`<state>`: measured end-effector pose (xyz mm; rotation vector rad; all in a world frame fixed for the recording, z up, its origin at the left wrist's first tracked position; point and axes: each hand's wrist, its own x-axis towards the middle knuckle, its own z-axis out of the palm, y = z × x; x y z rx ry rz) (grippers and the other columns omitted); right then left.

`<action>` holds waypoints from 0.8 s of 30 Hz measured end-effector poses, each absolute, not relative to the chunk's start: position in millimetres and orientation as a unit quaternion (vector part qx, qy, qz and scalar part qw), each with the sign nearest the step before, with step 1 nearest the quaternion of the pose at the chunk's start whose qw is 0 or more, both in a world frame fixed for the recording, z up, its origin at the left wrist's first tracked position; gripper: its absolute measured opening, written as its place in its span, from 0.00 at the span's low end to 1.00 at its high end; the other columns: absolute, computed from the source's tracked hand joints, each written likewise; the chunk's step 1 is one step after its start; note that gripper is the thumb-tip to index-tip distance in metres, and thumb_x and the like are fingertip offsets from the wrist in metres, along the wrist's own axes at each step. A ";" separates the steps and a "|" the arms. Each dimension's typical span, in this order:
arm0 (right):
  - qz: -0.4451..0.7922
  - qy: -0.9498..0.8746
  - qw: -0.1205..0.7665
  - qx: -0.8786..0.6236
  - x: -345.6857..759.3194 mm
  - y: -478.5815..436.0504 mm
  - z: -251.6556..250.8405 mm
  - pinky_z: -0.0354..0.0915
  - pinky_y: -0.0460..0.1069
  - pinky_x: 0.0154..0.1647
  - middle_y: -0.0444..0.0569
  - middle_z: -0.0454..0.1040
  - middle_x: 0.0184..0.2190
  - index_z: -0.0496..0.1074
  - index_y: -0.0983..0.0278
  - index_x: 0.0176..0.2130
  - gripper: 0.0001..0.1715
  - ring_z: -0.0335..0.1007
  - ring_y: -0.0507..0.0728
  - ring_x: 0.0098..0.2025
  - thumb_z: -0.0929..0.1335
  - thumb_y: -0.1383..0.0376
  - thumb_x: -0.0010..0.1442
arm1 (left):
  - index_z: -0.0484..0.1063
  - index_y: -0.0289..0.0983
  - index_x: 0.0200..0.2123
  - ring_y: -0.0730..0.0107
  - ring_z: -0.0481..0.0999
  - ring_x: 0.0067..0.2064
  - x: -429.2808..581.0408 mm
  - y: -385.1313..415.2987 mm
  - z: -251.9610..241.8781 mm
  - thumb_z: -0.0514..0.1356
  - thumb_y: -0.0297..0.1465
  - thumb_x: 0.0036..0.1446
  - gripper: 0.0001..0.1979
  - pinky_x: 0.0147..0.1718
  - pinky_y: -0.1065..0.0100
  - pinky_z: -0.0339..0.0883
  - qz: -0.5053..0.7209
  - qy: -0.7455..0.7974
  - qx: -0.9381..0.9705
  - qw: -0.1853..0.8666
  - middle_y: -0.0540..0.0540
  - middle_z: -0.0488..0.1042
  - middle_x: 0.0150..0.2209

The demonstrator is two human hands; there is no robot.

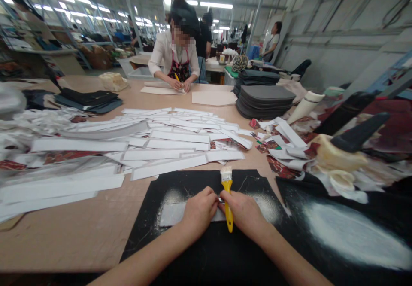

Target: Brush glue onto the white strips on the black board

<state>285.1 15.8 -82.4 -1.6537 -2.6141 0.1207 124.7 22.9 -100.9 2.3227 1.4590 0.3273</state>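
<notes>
My right hand (246,211) holds a flat paintbrush (228,215) by its yellow handle, the pale bristles pointing away from me. Right beside it, my left hand (201,208) is closed, its fingertips pinching at the middle of a white strip (172,214). Both hands nearly touch, and they cover the middle of the strip. Beneath them lies a black sheet (144,230) with wet, shiny whitish patches around the strip's ends and a few loose threads.
Many white strips (167,155) lie heaped beyond the black sheet. Another black piece smeared white (354,234) is at right, near a crusted glue container (337,155) with a black handle. Dark grey panels (265,101) stand stacked behind. Across the table (80,238), a co-worker (175,54) bends over pale pieces.
</notes>
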 end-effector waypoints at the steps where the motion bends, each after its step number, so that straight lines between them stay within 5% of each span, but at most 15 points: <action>1: 0.040 -0.845 0.025 -0.533 285.5 16.0 -82.8 0.56 0.46 0.27 0.45 0.72 0.30 0.65 0.60 0.36 0.04 0.70 0.54 0.31 0.63 0.62 0.61 | 0.70 0.39 0.35 0.73 0.71 0.39 124.6 22.8 -100.7 0.50 0.29 0.60 0.09 0.35 0.75 0.64 0.114 0.518 0.827 0.188 0.50 0.70 0.39; 24: 0.069 -0.836 0.016 -0.544 284.4 18.7 -83.2 0.58 0.46 0.29 0.45 0.73 0.32 0.65 0.60 0.38 0.06 0.72 0.55 0.34 0.63 0.61 0.60 | 0.68 0.38 0.34 0.74 0.70 0.38 123.0 21.0 -105.7 0.49 0.28 0.60 0.09 0.37 0.75 0.64 0.138 0.504 0.831 0.192 0.49 0.68 0.38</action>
